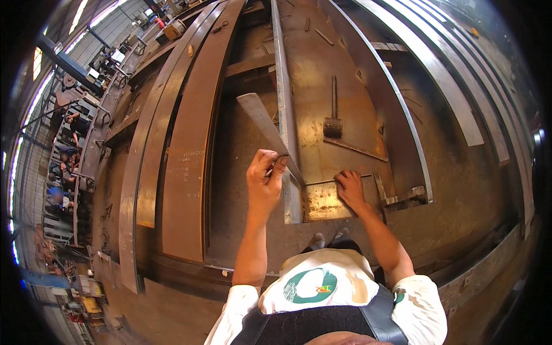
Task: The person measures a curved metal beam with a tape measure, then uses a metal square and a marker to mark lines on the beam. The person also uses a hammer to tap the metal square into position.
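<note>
My left hand (267,169) is closed around a flat steel strip (261,121), tilted up against the left wall of a wide steel channel beam (286,98). From the strip's lower end a thin dark bar (322,182) runs across the channel floor; I cannot tell whether the two are joined. My right hand (349,187) reaches down inside the channel, its bent fingers gripping that thin bar. Beyond it a hammer (333,127) with a metal handle lies in the channel, touching or very near a narrow flat bar (355,148).
Long steel plates (187,201) lie to the left, and several long flat bars (448,86) to the right. A small metal bracket (382,187) stands by the channel's right wall (397,132). Several people (63,167) sit at the far left.
</note>
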A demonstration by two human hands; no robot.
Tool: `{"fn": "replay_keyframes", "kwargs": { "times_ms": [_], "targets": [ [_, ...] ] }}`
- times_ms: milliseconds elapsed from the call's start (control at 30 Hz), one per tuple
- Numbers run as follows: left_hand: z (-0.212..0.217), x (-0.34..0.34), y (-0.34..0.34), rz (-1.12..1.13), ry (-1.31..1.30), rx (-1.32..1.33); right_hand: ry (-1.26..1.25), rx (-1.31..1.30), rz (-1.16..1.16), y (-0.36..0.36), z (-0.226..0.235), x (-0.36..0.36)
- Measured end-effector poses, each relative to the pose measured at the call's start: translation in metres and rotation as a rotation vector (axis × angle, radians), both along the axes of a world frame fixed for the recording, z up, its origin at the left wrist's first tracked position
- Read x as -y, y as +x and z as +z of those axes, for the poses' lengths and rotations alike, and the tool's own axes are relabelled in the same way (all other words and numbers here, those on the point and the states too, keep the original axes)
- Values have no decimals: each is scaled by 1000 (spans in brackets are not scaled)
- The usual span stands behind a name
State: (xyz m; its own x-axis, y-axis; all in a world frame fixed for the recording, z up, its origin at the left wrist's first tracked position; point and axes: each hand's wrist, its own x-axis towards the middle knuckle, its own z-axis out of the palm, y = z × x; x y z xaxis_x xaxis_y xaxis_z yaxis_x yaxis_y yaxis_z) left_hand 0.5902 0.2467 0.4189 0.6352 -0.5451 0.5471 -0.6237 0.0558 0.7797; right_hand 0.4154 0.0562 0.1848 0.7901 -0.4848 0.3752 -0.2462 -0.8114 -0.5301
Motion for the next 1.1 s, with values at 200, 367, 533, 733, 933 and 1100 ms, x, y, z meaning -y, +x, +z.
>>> {"fn": "replay_keyframes", "kwargs": {
  "times_ms": [200,367,533,733,933,1100],
  "targets": [
    [3,3,1,25,10,-24,29,-46,6,-3,6,5],
    [39,8,11,-21,106,87,95,-69,-17,0,20,11],
    [64,22,53,-115,-38,96,32,-21,-124,18,99,35],
    [100,43,103,-186,-33,94,-221,-12,-249,59,149,79],
    [113,33,189,-296,-97,103,-270,-269,-276,122,178,99],
    [121,27,225,-368,-183,106,-402,-348,-306,132,216,116]
  ]
}}
